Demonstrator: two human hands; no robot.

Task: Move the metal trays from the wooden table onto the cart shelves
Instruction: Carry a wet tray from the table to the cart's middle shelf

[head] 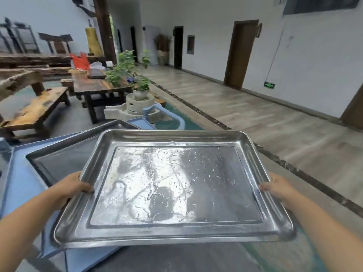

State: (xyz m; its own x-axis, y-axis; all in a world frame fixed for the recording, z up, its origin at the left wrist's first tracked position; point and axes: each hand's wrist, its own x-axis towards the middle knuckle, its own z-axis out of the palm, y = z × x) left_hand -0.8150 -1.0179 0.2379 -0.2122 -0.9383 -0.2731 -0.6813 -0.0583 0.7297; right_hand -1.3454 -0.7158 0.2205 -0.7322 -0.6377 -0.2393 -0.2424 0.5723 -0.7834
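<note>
A large shiny metal tray [172, 185], wet with water drops, hangs level in front of me. My left hand [69, 188] grips its left rim with the thumb over the edge. My right hand [279, 186] grips the right rim the same way. Below and to the left, a second metal tray [64, 156] lies on the top shelf of the blue cart [21, 173]; the held tray overlaps its right part. The cart's blue handle [169, 114] curves up beyond the trays.
A dark wooden table [98, 85] with potted plants [125, 67] and a red item stands ahead on the left, a wooden bench [33, 108] beside it. A stone mill with a plant pot [137, 103] sits past the cart. Tiled floor [255, 118] runs along the right wall.
</note>
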